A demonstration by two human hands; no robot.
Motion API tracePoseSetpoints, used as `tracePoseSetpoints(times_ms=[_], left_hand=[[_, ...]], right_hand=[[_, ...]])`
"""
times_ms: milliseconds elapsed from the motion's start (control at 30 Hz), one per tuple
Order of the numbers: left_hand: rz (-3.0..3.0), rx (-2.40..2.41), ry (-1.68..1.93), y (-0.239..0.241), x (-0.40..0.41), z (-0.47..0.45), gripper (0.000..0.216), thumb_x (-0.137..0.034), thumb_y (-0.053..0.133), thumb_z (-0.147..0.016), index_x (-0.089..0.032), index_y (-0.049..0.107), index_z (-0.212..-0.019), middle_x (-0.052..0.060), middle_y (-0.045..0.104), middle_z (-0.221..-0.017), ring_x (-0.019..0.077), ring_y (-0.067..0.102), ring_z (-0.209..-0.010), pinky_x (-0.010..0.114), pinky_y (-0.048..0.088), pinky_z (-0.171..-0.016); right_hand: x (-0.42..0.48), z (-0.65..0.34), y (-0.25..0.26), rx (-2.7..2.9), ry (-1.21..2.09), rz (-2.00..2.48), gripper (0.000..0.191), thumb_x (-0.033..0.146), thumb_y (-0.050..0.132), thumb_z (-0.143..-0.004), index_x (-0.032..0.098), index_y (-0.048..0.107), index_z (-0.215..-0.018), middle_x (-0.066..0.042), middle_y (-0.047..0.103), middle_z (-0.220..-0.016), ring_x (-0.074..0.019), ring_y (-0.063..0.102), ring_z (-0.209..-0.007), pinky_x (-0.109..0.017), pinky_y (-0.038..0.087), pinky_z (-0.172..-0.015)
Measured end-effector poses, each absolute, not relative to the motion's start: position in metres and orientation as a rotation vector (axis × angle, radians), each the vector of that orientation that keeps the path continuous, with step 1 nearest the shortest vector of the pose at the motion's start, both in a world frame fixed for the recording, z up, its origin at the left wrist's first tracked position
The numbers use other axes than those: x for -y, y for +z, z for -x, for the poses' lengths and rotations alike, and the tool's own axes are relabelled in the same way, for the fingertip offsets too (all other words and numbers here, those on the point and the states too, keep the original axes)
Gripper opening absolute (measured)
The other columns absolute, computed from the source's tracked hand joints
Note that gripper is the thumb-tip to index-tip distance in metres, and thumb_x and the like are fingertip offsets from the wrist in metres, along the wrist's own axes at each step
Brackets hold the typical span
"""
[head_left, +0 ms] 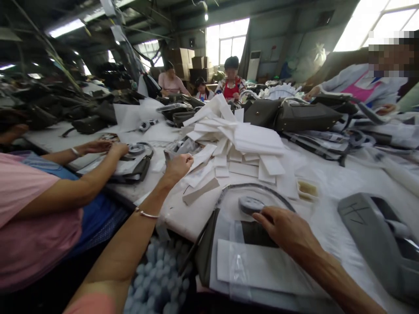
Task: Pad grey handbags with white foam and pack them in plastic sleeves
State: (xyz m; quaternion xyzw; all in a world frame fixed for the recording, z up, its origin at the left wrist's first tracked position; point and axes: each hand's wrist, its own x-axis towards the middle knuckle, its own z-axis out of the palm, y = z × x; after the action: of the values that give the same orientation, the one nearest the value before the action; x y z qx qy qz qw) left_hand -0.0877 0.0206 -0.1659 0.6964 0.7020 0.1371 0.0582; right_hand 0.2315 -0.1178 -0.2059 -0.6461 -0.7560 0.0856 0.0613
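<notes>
My left hand reaches to the near-left edge of a pile of white paper or foam sheets. Its fingers are pinched together; what they hold, if anything, is too small to make out. In front of me lies a dark olive handbag with an arched handle. A white sheet and clear plastic cover its front. Inside the handle's arch sits a grey coiled strap. The closed thumb and fingers of my right hand are at the coil's near right edge.
A grey tape dispenser stands at the right, beyond a small yellowish dish. A grey strip lies left of the handle. At my left a co-worker's hands handle another bag. More bags and people are across the table.
</notes>
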Motion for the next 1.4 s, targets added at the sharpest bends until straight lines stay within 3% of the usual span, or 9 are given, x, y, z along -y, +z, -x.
tracePoseSetpoints(times_ms=[133,233,433,567,667,767,900,1300,1400], left_hand=[[-1.948,-2.366,0.375,-0.187,-0.01,0.136,0.027,-0.028,0.048,-0.092,-0.021,0.071,-0.104,0.01,0.075,-0.104,0.0228,0.068,-0.097,0.026,0.047,-0.077],[-1.919,-2.395,0.333,-0.207,-0.009,0.148,0.027,-0.024,0.05,-0.092,-0.021,0.07,-0.11,0.011,0.073,-0.112,0.0234,0.067,-0.102,0.027,0.048,-0.081],[-2.052,-2.301,0.304,-0.237,-0.028,0.128,0.024,-0.027,0.054,-0.095,-0.02,0.068,-0.112,0.01,0.068,-0.119,0.0225,0.065,-0.108,0.035,0.051,-0.09],[-2.146,-2.274,0.33,-0.237,-0.059,0.107,0.029,-0.036,0.058,-0.095,-0.015,0.063,-0.115,0.009,0.064,-0.117,0.0218,0.063,-0.105,0.044,0.053,-0.091],[-2.228,-2.208,0.356,-0.233,-0.093,0.096,0.034,-0.037,0.06,-0.094,-0.016,0.059,-0.121,0.01,0.061,-0.123,0.0225,0.062,-0.106,0.045,0.054,-0.09],[-2.278,-2.115,0.361,-0.232,-0.129,0.088,0.035,-0.036,0.06,-0.094,-0.016,0.058,-0.123,0.01,0.06,-0.124,0.0228,0.062,-0.107,0.045,0.054,-0.09],[-2.227,-2.07,0.404,-0.24,-0.165,0.081,0.036,-0.036,0.06,-0.094,-0.016,0.057,-0.124,0.01,0.059,-0.126,0.0231,0.062,-0.107,0.045,0.054,-0.09],[-1.671,-1.964,1.016,-0.233,-0.193,0.094,0.034,-0.037,0.06,-0.094,-0.018,0.058,-0.123,0.009,0.06,-0.124,0.0222,0.062,-0.106,0.044,0.054,-0.089],[-1.49,-1.793,1.223,-0.218,-0.173,0.104,0.031,-0.037,0.061,-0.092,-0.013,0.064,-0.111,0.009,0.066,-0.11,0.0204,0.064,-0.095,0.037,0.054,-0.082]], right_hand=[[0.098,-0.235,-0.205,2.279,0.176,1.977,0.029,0.047,0.047,-0.095,0.025,0.066,-0.094,-0.005,0.074,-0.094,-0.0254,0.07,-0.084,-0.031,0.04,-0.061],[0.081,-0.235,-0.219,2.337,0.256,1.999,0.036,0.048,0.042,-0.097,0.021,0.066,-0.1,-0.01,0.075,-0.089,-0.0291,0.071,-0.087,-0.033,0.042,-0.065],[0.056,-0.229,-0.241,2.295,0.612,1.777,0.027,0.036,0.053,-0.088,0.02,0.062,-0.107,-0.003,0.073,-0.075,-0.0217,0.068,-0.071,-0.029,0.043,-0.065],[0.042,-0.222,-0.251,2.302,0.488,1.747,0.022,0.04,0.048,-0.093,0.022,0.061,-0.091,-0.005,0.072,-0.078,-0.0226,0.067,-0.073,-0.031,0.043,-0.067],[0.031,-0.219,-0.262,2.37,0.305,1.709,0.006,0.022,0.055,-0.086,0.02,0.059,-0.09,-0.006,0.071,-0.088,-0.023,0.067,-0.081,-0.03,0.043,-0.07],[0.023,-0.22,-0.276,2.41,0.112,1.615,0.023,0.005,0.05,-0.08,0.019,0.061,-0.094,-0.008,0.069,-0.097,-0.0244,0.064,-0.091,-0.032,0.043,-0.078],[0.018,-0.226,-0.295,2.322,0.097,1.483,0.029,0.005,0.048,-0.079,0.021,0.063,-0.097,-0.007,0.069,-0.098,-0.0249,0.063,-0.095,-0.035,0.044,-0.086],[0.014,-0.234,-0.312,2.183,0.258,1.388,0.029,0.011,0.049,-0.082,0.023,0.065,-0.102,-0.007,0.07,-0.102,-0.0236,0.065,-0.096,-0.035,0.051,-0.086],[0.016,-0.231,-0.312,2.172,0.25,1.414,0.03,0.012,0.049,-0.082,0.022,0.066,-0.104,-0.008,0.07,-0.104,-0.0244,0.065,-0.098,-0.036,0.05,-0.088]])
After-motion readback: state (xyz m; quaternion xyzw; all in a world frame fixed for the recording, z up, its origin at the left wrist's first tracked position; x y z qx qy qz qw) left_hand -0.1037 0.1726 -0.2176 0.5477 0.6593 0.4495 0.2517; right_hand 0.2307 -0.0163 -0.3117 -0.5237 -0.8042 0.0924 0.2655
